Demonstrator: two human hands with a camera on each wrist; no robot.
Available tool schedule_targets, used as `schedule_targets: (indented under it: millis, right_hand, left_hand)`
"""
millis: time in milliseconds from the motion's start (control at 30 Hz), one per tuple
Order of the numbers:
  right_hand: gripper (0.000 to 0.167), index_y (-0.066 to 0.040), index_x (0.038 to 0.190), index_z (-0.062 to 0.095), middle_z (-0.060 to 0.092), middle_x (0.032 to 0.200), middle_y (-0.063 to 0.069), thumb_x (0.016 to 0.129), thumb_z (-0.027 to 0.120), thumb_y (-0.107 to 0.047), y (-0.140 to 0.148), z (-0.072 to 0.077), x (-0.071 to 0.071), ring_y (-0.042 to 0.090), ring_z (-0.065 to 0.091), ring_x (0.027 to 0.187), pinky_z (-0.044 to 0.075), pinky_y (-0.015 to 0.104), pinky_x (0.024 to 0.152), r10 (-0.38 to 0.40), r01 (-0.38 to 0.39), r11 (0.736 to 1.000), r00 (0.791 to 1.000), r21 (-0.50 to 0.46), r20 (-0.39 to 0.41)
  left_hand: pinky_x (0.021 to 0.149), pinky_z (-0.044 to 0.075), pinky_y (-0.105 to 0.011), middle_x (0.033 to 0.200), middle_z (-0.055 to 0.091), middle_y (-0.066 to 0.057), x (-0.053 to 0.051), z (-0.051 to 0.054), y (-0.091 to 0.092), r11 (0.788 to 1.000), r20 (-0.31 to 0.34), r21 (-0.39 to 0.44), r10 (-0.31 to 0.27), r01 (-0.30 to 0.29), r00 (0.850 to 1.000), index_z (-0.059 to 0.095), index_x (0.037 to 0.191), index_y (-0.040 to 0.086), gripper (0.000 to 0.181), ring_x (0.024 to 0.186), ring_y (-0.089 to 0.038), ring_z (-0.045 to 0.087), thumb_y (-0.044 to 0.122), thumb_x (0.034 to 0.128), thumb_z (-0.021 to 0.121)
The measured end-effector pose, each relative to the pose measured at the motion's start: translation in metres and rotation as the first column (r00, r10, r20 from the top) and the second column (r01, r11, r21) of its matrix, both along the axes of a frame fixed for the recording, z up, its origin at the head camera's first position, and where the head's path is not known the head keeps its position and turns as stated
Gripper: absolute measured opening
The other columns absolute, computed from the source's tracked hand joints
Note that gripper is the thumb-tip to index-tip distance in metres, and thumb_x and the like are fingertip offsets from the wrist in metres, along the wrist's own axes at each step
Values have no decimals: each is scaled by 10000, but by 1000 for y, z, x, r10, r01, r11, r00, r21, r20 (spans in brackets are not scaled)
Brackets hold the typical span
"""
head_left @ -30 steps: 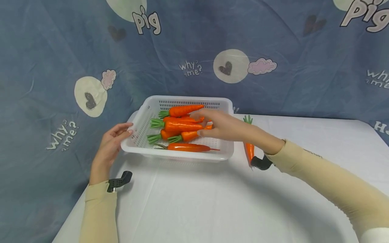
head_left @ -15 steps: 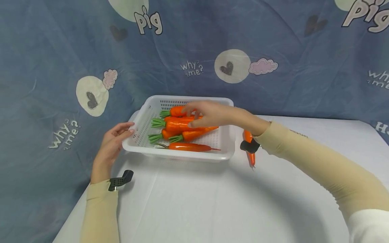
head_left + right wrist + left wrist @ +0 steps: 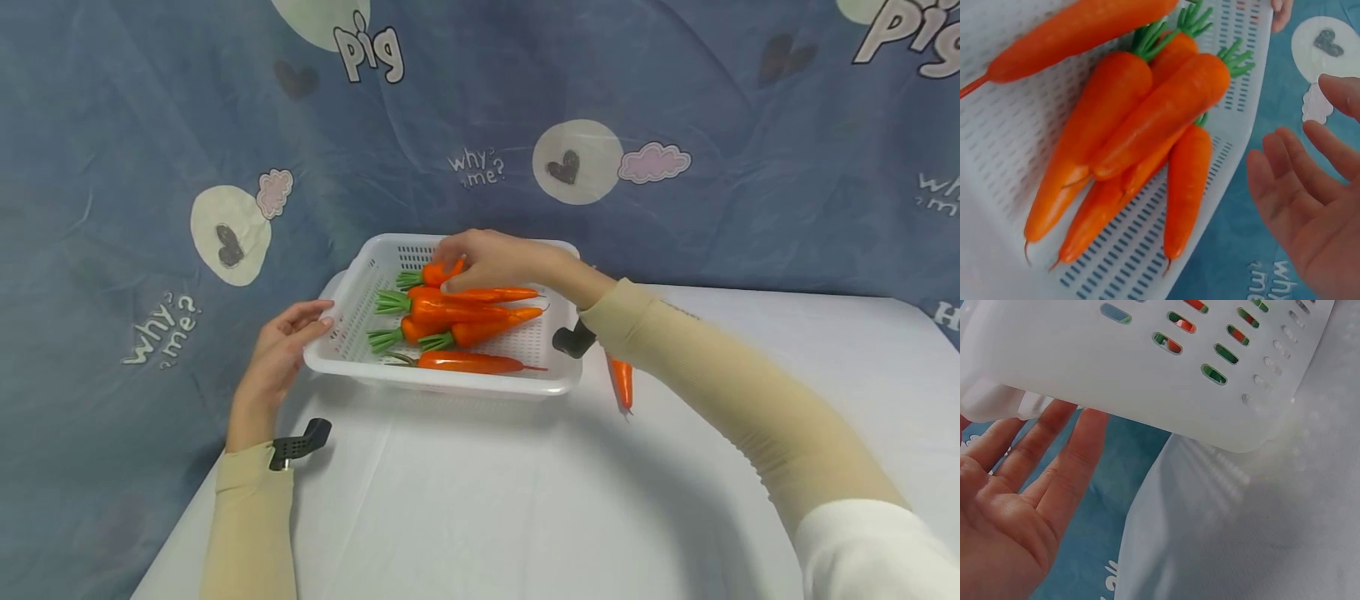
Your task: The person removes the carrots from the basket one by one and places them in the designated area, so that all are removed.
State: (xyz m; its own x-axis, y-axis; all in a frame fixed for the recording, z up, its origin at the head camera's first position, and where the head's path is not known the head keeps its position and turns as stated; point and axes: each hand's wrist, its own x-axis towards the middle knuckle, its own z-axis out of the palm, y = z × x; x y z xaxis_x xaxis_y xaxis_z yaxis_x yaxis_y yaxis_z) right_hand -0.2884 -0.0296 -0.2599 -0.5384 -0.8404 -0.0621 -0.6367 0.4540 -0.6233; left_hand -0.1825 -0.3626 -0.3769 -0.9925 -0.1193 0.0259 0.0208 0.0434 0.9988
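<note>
A white perforated plastic basket (image 3: 442, 379) holds several orange carrots (image 3: 431, 310) with green tops. My left hand (image 3: 273, 354) grips its left rim; in the left wrist view straight fingers (image 3: 1088, 434) reach beneath the lip. Above the basket's back side hovers my right hand (image 3: 491, 257), fingers bent downward over the rearmost carrot (image 3: 435, 274), partly covering it. The right wrist view shows that hand (image 3: 1316, 194) with loose fingers and nothing between them, beside the basket's rim (image 3: 1262, 69). Another carrot (image 3: 469, 362) lies apart along the front wall.
A single carrot (image 3: 621, 385) lies on the white-covered table (image 3: 450, 492) right of the basket, its upper part behind my right forearm (image 3: 675, 342). A blue printed cloth (image 3: 420, 117) hangs directly behind the table.
My right hand has moved left and toward the back of the basket, uncovering the carrot tips. My left hand stays at the left rim. The carrots look unmoved.
</note>
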Motion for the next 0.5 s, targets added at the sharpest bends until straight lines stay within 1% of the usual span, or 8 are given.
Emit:
schedule_targets:
  millis: [67,133,333,500]
  right_hand:
    - [375,-200,1297,601,630,1189,-67,932,668,-256,-5,-3,-3,128,582,1064,460,295,930,-1,1,1000,1000,-3,2]
    - [380,-193,1302,597,638,1189,-48,933,670,-246,-11,-8,-6,125,580,1072,459,290,932,5,-5,1000,1000,-9,1]
    - [425,-120,1337,566,634,1236,80,938,680,-214,-24,-23,-16,181,589,1089,446,298,963,20,-20,999,1000,-30,-2]
    - [432,-113,1331,563,601,1278,120,926,696,-187,-30,-38,-20,202,584,1096,443,306,972,10,-7,998,999,-68,43]
  left_hand:
    - [741,533,-230,1154,620,-9,0,0,0,1000,4,2,2,-2,1000,610,1261,93,389,1060,-162,553,197,907,733]
    - [742,534,-230,1151,623,-6,1,0,0,1000,8,3,4,-4,1000,612,1258,96,388,1059,-161,554,200,905,735]
    - [747,535,-234,1149,628,-9,0,0,0,1000,11,-1,4,-4,1000,612,1256,100,387,1056,-162,562,204,905,736]
    - [748,532,-229,1143,629,-9,0,0,0,1000,10,2,8,-8,1000,619,1244,105,372,1048,-163,560,198,904,737]
